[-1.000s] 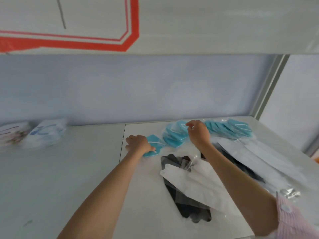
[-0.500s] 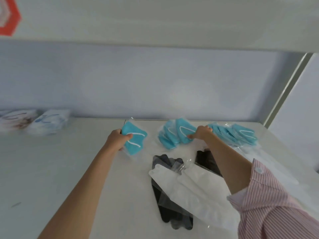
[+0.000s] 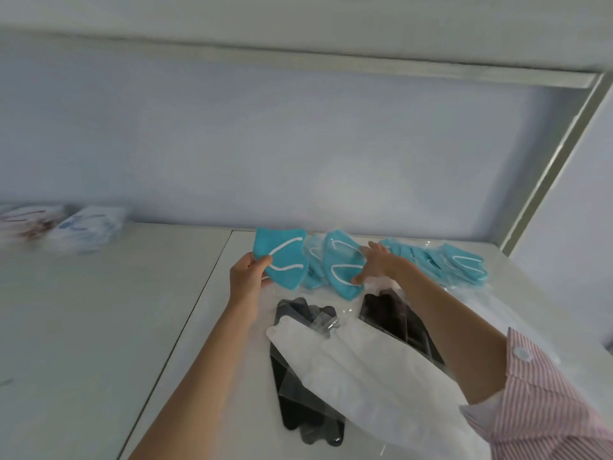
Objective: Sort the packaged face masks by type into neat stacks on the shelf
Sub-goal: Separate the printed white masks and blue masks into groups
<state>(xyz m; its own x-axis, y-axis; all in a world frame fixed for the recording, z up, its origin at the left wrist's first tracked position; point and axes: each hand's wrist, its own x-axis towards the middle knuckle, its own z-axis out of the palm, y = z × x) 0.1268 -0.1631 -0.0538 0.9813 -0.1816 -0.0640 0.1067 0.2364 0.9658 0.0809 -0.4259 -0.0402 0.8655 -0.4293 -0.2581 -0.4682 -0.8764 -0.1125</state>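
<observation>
Left hand [image 3: 247, 277] pinches a teal folded mask in clear wrap [image 3: 282, 257], lifted just left of the loose teal mask pile [image 3: 335, 263]; right hand [image 3: 378, 262] presses it w/ straight fingers. Sorting looks early — black packaged masks [image 3: 306, 416] and white packaged masks [image 3: 358, 366] lie mixed nearer the person, unstacked.

Soft, even daylight fills the scene, casting only faint shadows. Motion blur smears the packets [image 3: 66, 227] at far left. Wide-angle distortion bends the shelf frame [image 3: 547, 167] at right.
</observation>
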